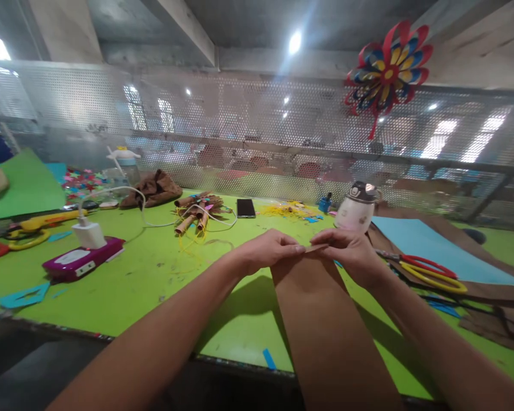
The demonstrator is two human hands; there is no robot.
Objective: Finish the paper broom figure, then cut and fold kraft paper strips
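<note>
A: What do we have in the middle of the frame?

B: Our left hand [268, 251] and right hand [351, 254] meet at centre, just above the middle, at the far end of a long brown paper strip [325, 319]. The strip runs from the bottom edge of the frame up to our hands, lying over the lime-green tabletop [154, 274].

A: How are the fingers set?

B: On both hands the fingers are pressed together, pinching the strip's far edge, with the thumbs on top. The edge looks slightly lifted, as if a narrow fold or roll is starting there.

A: How would we do this well?

B: We judge it best to keep both pinches level, so the edge turns over square to the strip's long sides, then press from the centre outward to keep the crease even.

A: What lies around us?

B: Red-and-yellow scissors [428, 268] on a blue sheet [432, 245] at centre right, a white bottle [354, 208] just beyond our right hand, a black phone [245, 208] farther back, a magenta device with a white charger [83, 254] at left, and a paper pinwheel [389, 65] hanging upper right.
</note>
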